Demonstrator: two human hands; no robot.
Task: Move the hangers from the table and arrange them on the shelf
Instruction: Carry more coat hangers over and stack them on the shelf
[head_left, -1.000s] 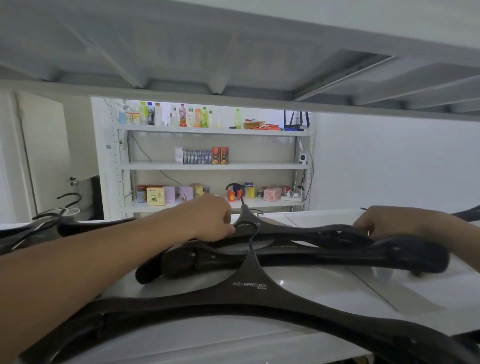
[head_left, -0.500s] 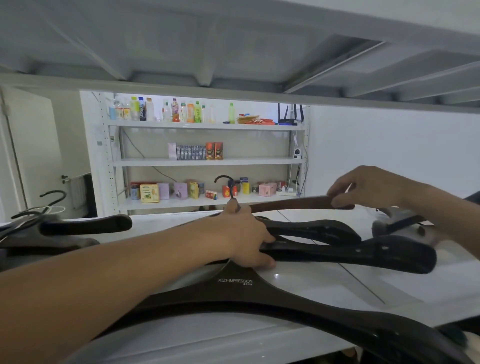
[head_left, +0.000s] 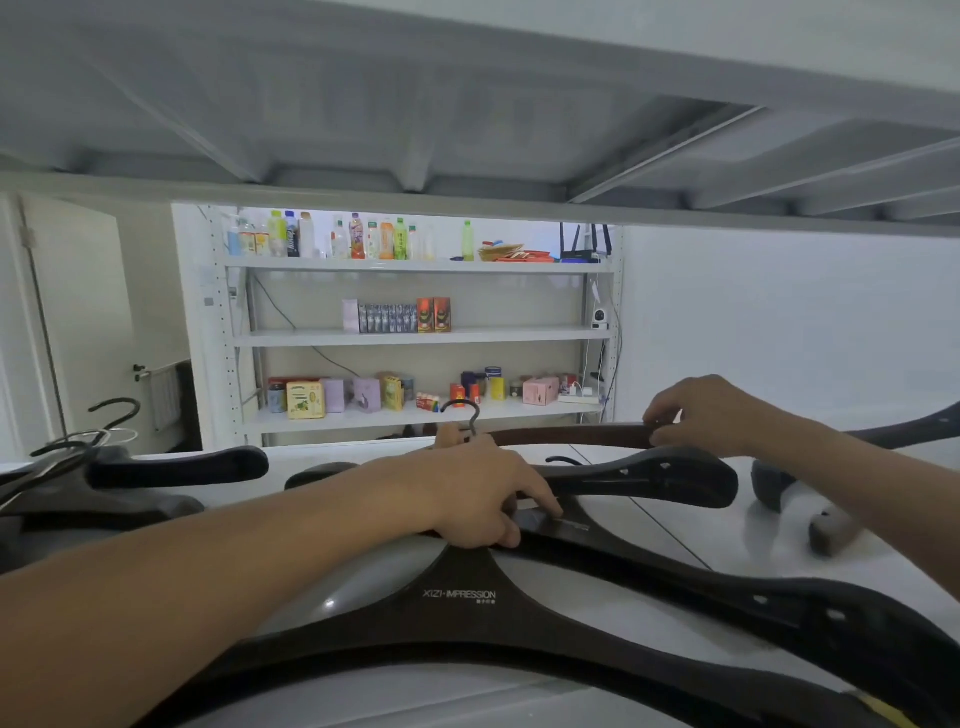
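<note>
Reading "XIZI·IMPRESSION" in white, the nearest dark hanger (head_left: 462, 597) lies on the white shelf surface (head_left: 675, 535). Just behind that print, the left hand (head_left: 478, 493) is closed over a dark hanger's neck. Farther back and to the right, the right hand (head_left: 701, 410) pinches the brown wooden hanger (head_left: 566, 435). Other dark hangers (head_left: 176, 467) lie left of the print.

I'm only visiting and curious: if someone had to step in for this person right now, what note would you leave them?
Left hand: pressing down on the neck of a dark hanger lying on the white shelf surface.
Right hand: gripping one end of a brown wooden hanger, held just above the others.
Nearest the camera lies a branded hanger; more hangers sit at left.
Done: several hangers are on the surface. Left: set down the brown one and tidy the row; the table is not visible.
</note>
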